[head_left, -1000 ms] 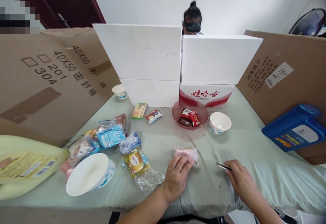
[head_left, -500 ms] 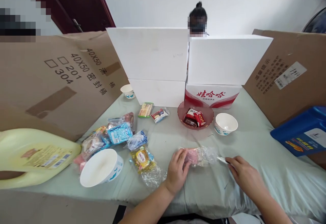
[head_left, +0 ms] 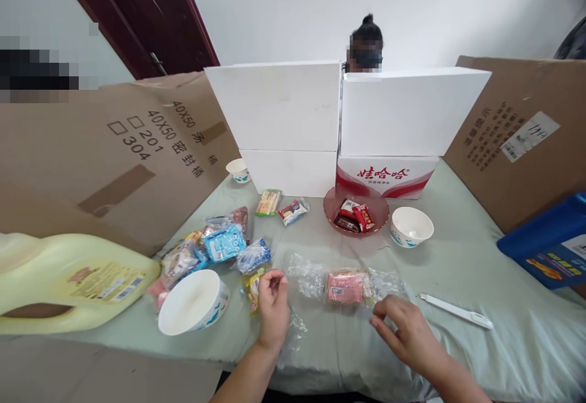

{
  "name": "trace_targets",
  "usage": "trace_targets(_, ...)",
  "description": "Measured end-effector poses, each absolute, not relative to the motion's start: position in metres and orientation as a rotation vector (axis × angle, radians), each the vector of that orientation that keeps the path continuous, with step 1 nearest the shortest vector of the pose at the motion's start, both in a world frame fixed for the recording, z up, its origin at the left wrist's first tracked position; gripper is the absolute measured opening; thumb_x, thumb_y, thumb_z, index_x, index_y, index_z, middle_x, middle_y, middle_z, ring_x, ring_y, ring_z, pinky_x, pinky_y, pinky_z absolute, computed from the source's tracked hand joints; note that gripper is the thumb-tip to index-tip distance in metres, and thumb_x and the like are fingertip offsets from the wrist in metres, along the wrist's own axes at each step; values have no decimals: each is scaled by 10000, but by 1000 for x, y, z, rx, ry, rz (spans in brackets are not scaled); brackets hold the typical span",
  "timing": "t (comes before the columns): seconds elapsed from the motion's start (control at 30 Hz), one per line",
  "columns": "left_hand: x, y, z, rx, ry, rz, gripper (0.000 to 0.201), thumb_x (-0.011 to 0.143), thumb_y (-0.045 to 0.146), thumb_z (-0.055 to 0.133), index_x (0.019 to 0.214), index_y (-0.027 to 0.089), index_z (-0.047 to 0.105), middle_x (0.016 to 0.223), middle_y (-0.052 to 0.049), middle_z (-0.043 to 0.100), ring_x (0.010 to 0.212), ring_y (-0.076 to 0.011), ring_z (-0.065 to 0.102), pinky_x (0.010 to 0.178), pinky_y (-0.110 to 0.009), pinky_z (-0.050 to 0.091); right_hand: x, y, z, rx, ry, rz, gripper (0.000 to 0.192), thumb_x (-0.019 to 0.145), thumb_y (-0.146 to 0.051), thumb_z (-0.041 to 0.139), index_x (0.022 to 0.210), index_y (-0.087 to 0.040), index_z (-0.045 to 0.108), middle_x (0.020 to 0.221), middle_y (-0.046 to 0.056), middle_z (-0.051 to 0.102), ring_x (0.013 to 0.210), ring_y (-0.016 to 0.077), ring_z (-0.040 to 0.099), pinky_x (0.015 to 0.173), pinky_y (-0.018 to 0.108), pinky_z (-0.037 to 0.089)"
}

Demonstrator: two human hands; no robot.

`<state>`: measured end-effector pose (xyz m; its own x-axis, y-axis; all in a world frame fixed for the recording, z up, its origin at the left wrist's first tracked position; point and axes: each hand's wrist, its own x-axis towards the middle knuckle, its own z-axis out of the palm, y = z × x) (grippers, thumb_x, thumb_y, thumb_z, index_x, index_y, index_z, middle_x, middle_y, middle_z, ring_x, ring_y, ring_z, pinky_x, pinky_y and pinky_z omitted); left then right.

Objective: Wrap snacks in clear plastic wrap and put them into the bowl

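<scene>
In the middle of the table lies a pink packet [head_left: 345,287] in clear crinkled wrap, its twisted ends spread out left and right. My left hand [head_left: 273,308] is raised left of the wrap, fingers loosely curled, nothing seen in it; behind it a yellow packet [head_left: 251,290] is partly covered. At the wrap's lower right corner hovers my right hand [head_left: 405,333], thumb and forefinger apart, with nothing visible between them. A slim white cutter [head_left: 456,312] rests on the cloth, out of both hands.
Snack packets [head_left: 224,243] lie in a pile behind a white bowl [head_left: 192,305]. A reddish glass bowl [head_left: 329,214] holds several wrapped sweets, with a small bowl [head_left: 412,229] beside it. White boxes [head_left: 284,110], cartons and two large bottles border the table. Another person sits beyond.
My right hand has let go of the cutter, which lies at the right. My left hand has released the pink packet and moved left. The wrap's left end is now spread out.
</scene>
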<state>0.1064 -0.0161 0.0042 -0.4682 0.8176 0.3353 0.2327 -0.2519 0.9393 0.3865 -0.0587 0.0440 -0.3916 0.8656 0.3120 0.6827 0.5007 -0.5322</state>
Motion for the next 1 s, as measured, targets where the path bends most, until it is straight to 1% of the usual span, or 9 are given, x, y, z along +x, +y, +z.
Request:
trace_targets(0.07, 110, -27, 13, 1755, 1373, 1672, 92, 905, 294, 539, 899, 209, 576, 827, -23, 588, 789, -166, 586, 735, -286, 499, 383, -54, 44, -1194, -2243, 453, 173, 962, -263, 430, 927, -225, 594, 842, 38, 650, 792, 169, 614, 705, 299, 490)
trace_targets(0.17, 129, -26, 24, 2296, 1091, 1198, 184, 932, 196, 450, 1031, 204, 604, 916, -64, 641, 886, -199, 605, 815, -345, 504, 380, -32, 42, -1204, -2198, 407, 250, 968, -236, 387, 1094, -223, 603, 1037, 79, 667, 1013, 202, 602, 888, 369, 482)
trace_targets(0.33, 147, 5, 26, 2505, 1474, 806, 333, 911, 238, 496, 1230, 158, 547, 1145, -132, 622, 1123, -295, 539, 1040, -589, 345, 386, 1, 31, -1478, -2123, 455, 370, 964, -333, 346, 1177, -178, 606, 1188, 115, 653, 1097, 233, 609, 934, 412, 487)
trace_targets(0.5, 120, -18, 37, 2571, 1205, 539, 205, 884, 111, 476, 915, 203, 657, 842, -39, 623, 888, -203, 569, 975, -444, 419, 407, -29, 36, -1698, -2112, 703, 390, 964, -380, 315, 1132, -220, 628, 1101, 76, 699, 998, 230, 662, 844, 366, 507)
trace_targets(0.57, 111, -35, 46, 2530, 977, 344, 70, 842, 206, 612, 878, 229, 669, 823, -12, 632, 862, -195, 581, 914, -386, 447, 413, -43, 44, -1727, -2167, 783, 345, 955, -385, 354, 1089, -246, 640, 982, 50, 721, 882, 226, 682, 770, 358, 511)
trace_targets(0.63, 110, -45, 55, 2440, 817, 208, 183, 753, 328, 744, 906, 253, 677, 830, 10, 649, 837, -191, 603, 862, -348, 466, 412, -48, 52, -1720, -2192, 751, 304, 946, -385, 397, 1063, -248, 642, 925, 46, 712, 815, 217, 671, 733, 352, 504)
trace_targets(0.77, 127, -35, 60, 2304, 1044, 438, 107, 884, 242, 565, 944, 221, 651, 938, -27, 655, 908, -197, 614, 831, -330, 485, 385, -30, 58, -1510, -2248, 502, 291, 895, -357, 532, 1134, -217, 621, 1117, 92, 657, 1047, 240, 596, 907, 382, 459)
trace_targets(0.87, 145, -18, 39, 2212, 1305, 827, 264, 909, 146, 422, 1107, 196, 589, 1110, -84, 629, 1077, -225, 575, 955, -411, 460, 356, -12, 49, -1445, -2367, 432, 552, 778, -334, 679, 1290, -187, 535, 1289, 117, 579, 1215, 281, 490, 1050, 446, 353)
trace_targets(1.0, 151, -10, -5, 2130, 1379, 1030, 325, 960, 250, 404, 1258, 189, 519, 1234, -120, 600, 1168, -247, 553, 1004, -469, 457, 337, -11, 35, -1551, -2473, 401, 742, 659, -349, 773, 1320, -148, 503, 1256, 139, 581, 1161, 324, 497, 1071, 508, 289)
